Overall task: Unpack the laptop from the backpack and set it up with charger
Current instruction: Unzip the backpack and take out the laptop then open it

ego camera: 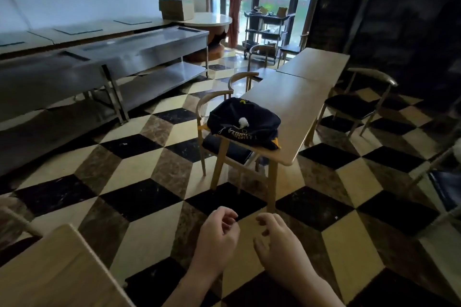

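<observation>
A dark navy backpack (243,122) with yellow lettering and a small white fluffy charm lies flat on the near end of a long light wooden table (296,104). It looks zipped, and no laptop or charger shows. My left hand (218,237) and my right hand (279,242) hover side by side over the floor, well short of the table. Both hold nothing, with fingers loosely curled and apart.
A wooden chair (214,107) stands at the table's left, dark-seated chairs (354,104) at its right. Steel counters (104,62) line the left wall. Another wooden tabletop (57,269) juts in at bottom left. Checkered floor lies between me and the table.
</observation>
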